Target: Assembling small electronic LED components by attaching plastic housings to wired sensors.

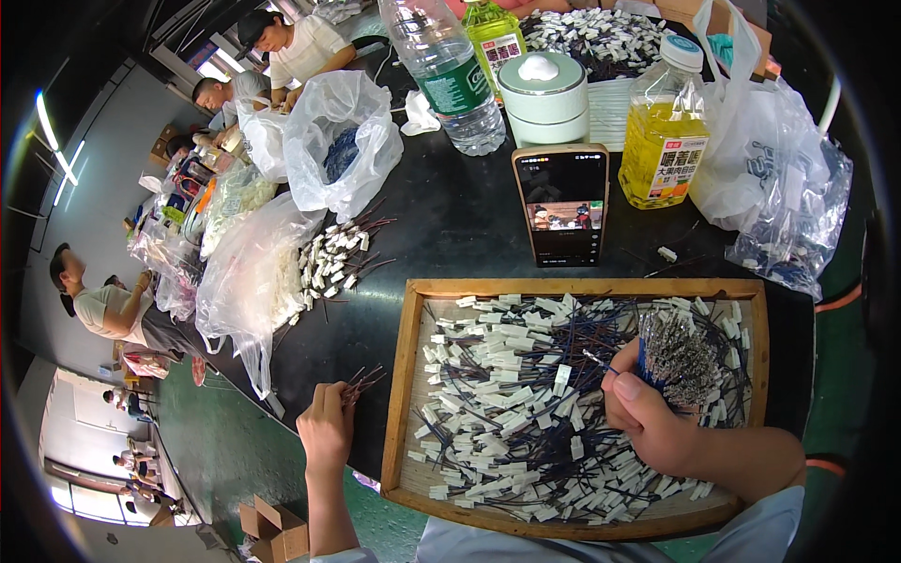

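Left hand: The left hand [326,427] is closing its fingers around a few brown wires [364,378], and it is hovering at the near edge of the table [422,225], just left of the tray.
Right hand: The right hand [662,430] is pinching one blue wire [599,362] between thumb and forefinger, above the tray. How its other fingers are gripping, I cannot tell.
Wire bundle: A thick bundle of blue wires with silver terminals [680,361] is sitting against the right hand, over the tray's right part.
Tray: The wooden-framed tray [401,375] is lying along the table's near edge, toward the right corner, and is carrying many white connectors [507,394] with dark wires.
Phone: A smartphone [563,211] is standing upright just beyond the tray, its screen glowing.
Drinks: Toward the far edge, a clear water bottle [455,89], a pale green lidded cup [544,113] and a bottle of yellow drink [657,141] are standing.
Left edge: A plastic bag [249,272] is lying beside a connector pile [333,258].
Far edge: Another heap of white connectors [601,42] is resting there.
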`<state>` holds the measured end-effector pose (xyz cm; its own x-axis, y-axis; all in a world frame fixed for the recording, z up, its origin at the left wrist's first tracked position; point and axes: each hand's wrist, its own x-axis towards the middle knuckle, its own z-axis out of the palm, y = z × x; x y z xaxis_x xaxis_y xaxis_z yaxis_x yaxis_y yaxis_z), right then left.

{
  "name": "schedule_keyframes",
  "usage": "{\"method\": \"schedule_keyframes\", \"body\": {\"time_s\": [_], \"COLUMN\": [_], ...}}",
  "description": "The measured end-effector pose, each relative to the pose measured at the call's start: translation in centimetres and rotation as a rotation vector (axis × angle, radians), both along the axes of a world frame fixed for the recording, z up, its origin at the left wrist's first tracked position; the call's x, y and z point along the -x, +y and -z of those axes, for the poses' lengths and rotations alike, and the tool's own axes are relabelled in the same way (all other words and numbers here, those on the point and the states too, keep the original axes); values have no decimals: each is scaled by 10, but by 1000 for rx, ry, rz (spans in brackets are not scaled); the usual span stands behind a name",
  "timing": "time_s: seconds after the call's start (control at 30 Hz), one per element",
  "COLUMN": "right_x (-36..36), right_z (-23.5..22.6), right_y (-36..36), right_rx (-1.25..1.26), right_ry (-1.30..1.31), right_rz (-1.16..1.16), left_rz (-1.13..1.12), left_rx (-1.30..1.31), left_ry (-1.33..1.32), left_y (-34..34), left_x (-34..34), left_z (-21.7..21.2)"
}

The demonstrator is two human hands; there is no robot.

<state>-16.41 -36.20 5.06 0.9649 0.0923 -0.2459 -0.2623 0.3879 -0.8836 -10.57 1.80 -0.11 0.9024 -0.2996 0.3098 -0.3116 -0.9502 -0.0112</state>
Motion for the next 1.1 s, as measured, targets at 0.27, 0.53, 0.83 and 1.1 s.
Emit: {"method": "schedule_keyframes", "body": {"time_s": [0.27, 0.53, 0.83, 1.1], "right_x": [0, 0, -1, -4], "right_z": [-8, -6, -3, 11], "right_y": [-4, -6, -4, 2], "right_rx": [289, 566, 477, 817], "right_ry": [-188, -390, -350, -548], "right_rz": [-23, -96, -47, 1], "left_rz": [-3, -56, 27, -21], "left_rx": [180, 86, 228, 2254], "left_ry": [-118, -149, -319, 837], "left_y": [-4, -8, 5, 11], "left_x": [3, 4, 1, -15], "left_z": [7, 11, 23, 2]}}
